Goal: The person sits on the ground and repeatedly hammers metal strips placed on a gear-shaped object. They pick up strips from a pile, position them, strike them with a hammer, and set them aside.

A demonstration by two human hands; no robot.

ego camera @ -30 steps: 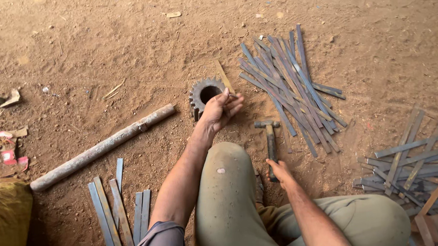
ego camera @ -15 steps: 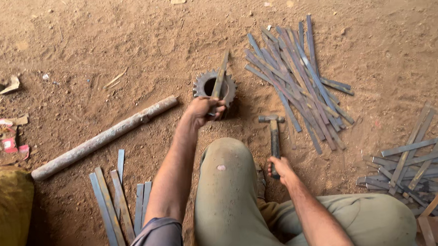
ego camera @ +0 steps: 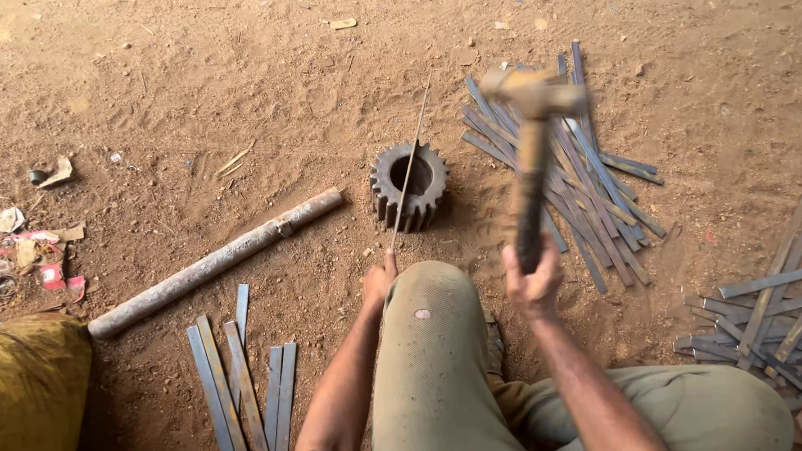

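while the left hand (ego camera: pixel 378 283) pinches the thin metal strip (ego camera: pixel 409 166) lying across the gear (ego camera: pixel 408 185), the right hand (ego camera: pixel 531 278) grips the raised hammer (ego camera: pixel 531 148) — best to strike squarely over the gear's hole, fingers well back.

Head camera, looking down

It faced steeply down from head height at the dirt ground (ego camera: pixel 233 97), close over the knees.

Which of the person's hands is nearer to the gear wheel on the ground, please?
The left. The left hand sits just below the gear wheel, holding a thin metal strip across it. The right hand grips a raised hammer farther to the right.
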